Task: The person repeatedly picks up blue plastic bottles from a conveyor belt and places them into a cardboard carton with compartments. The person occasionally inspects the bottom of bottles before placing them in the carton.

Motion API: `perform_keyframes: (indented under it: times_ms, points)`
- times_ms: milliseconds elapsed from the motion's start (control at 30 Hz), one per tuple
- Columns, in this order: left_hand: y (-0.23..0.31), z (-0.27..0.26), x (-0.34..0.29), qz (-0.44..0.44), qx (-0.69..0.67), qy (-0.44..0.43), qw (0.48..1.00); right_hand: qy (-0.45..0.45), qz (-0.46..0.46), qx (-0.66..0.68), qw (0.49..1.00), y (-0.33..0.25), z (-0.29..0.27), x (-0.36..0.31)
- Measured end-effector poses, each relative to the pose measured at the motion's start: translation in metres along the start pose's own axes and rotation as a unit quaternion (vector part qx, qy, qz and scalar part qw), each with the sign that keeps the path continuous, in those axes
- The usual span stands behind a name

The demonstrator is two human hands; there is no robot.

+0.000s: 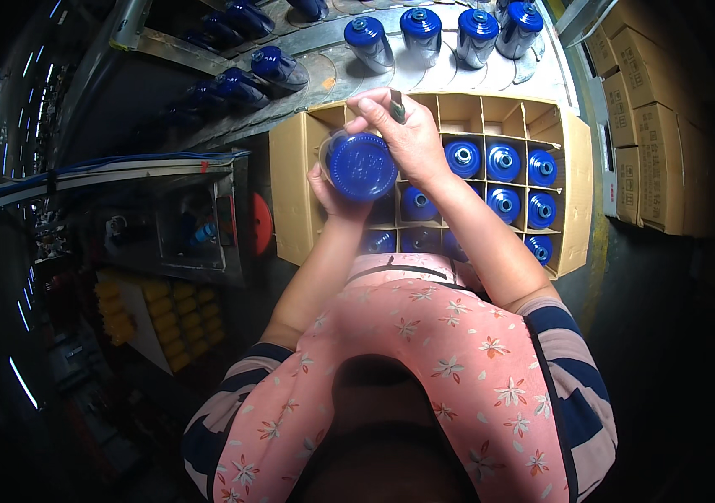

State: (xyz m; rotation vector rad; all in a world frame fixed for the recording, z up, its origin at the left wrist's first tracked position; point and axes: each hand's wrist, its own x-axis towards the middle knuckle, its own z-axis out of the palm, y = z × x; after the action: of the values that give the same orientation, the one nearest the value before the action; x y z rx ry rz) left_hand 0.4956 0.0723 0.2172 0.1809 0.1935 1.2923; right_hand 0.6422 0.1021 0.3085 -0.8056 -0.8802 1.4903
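Observation:
My left hand (336, 197) is wrapped round a blue glass bottle (363, 166), whose round, dotted base faces up toward me. My right hand (412, 138) touches or nearly touches the bottle's far side with its fingertips. In that hand a small dark tool (397, 106) with a flat tip is gripped, pointing away from me; its exact kind is unclear. Beneath both hands stands an open cardboard box (574, 184) with dividers. Several blue bottles (504, 162) stand upright in its cells, necks up. Some farther cells hold no bottle.
Beyond the box, more blue bottles (420, 33) stand on a metal conveyor (328, 59) that curves off to the left. Stacked cartons (659, 155) rise at the right. At the left are a metal frame (122, 176), a red disc (262, 224) and yellow items (169, 318).

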Motion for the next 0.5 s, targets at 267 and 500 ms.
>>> perform_keyframes:
  times_ms: [267,500]
  points:
    - [-0.002,0.011,-0.003,0.004,0.072,-0.002,0.997,-0.006,0.002,-0.007,1.000,0.000,0.001,-0.001]
    - [-0.003,0.013,-0.003,0.024,0.129,0.043,0.990,-0.008,0.006,0.004,1.000,0.000,0.001,-0.003]
